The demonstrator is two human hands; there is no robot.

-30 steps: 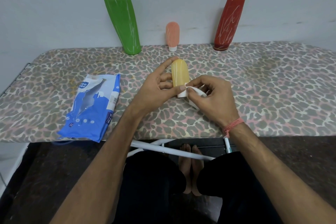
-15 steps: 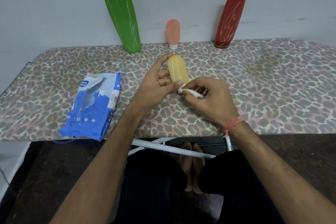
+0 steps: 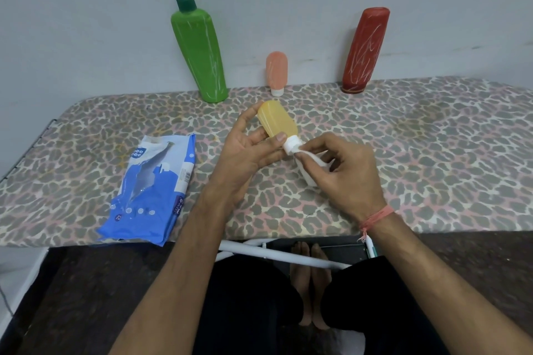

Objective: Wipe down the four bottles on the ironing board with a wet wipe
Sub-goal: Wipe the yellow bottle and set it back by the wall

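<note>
yellow bottle (image 3: 277,121) tilted, cap lower right

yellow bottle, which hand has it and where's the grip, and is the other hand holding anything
The left hand holds the yellow bottle by its body, thumb near the white cap. The right hand pinches a wet wipe against that cap.

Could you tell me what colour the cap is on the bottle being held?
White, on the yellow bottle; its cap shows in the head view.

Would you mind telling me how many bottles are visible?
4: green pump bottle, small peach bottle and red bottle stand along the wall; yellow bottle is held in the left hand.
</note>
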